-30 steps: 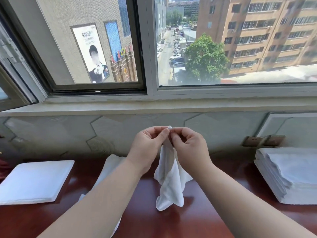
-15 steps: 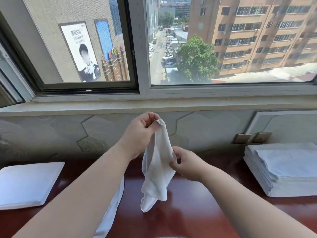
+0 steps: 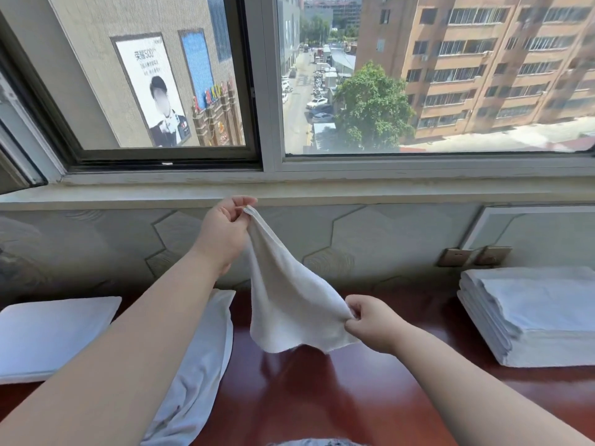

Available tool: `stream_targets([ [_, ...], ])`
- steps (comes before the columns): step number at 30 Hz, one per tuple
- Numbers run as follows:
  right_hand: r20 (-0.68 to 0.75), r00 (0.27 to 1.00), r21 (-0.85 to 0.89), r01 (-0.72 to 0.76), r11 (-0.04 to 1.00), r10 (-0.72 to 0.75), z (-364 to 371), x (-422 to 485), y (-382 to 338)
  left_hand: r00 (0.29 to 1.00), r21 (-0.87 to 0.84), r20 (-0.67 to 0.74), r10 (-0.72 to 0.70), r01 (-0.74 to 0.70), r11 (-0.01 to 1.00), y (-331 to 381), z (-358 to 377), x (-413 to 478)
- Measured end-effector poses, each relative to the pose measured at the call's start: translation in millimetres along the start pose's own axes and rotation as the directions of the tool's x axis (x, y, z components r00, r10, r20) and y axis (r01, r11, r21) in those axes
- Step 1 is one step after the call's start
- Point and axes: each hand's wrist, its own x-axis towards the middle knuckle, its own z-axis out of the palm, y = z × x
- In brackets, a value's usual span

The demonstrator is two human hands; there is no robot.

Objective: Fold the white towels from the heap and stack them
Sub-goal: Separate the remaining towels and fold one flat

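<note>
Towel [image 3: 289, 300], white and creased, slantwise between corner pinches of left hand [image 3: 225, 230] and right hand [image 3: 373, 323].

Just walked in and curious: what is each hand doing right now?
Left hand: pinches the top corner of the white towel.
Right hand: pinches its lower corner.

Sunlit window [image 3: 418, 75] above hexagon-patterned wall [image 3: 370, 239] and red-brown table [image 3: 322, 397].

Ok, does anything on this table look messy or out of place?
Only one thing: a rumpled white towel lies on the table beneath the left forearm, trailing toward the near edge. The held towel, left pile and right pile look fine.
</note>
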Motion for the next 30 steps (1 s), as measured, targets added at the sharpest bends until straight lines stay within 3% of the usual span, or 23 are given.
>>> stream_targets([
  [3,-0.047,0.998,0.002,0.031,1.0,-0.031,-2.0,1.1,-0.6,1.0,0.255,-0.013,0.025,-0.02,0.967,-11.6,-9.2,4.2],
  [6,0.008,0.997,-0.135,0.078,0.988,-0.078,-4.9,-0.6,-2.9,0.999,0.385,-0.037,0.027,-0.01,0.923,-22.8,-15.7,5.1],
  [11,0.026,0.991,-0.338,0.134,0.932,-0.133,3.6,4.8,5.3,0.988,0.377,-0.155,-0.01,0.068,0.924,-42.5,-20.4,6.8],
  [16,-0.091,0.981,-0.411,0.118,0.904,-0.17,-2.1,2.8,14.9,0.974,0.304,-0.211,-0.081,0.144,0.942,-63.0,-32.5,16.1],
  [20,-0.062,0.992,-0.427,0.074,0.901,-0.111,-17.7,4.3,15.3,0.969,0.318,-0.232,-0.086,0.159,0.935,-74.1,-39.1,20.4],
  [22,-0.143,0.983,-0.497,0.033,0.867,-0.119,-28.6,9.3,14.4,0.971,0.366,-0.229,-0.066,0.149,0.919,-77.6,-41.6,20.2],
  [25,-0.367,0.912,-0.496,-0.026,0.868,-0.183,-47.2,20.2,9.0,0.979,0.468,-0.204,0.005,0.093,0.879,-79.1,-46.0,15.5],
  [30,-0.51,0.826,-0.506,-0.063,0.86,-0.239,-80.6,33.5,-9.7,0.984,0.596,-0.117,0.134,-0.038,0.802,-77.0,-50.8,15.5],
])
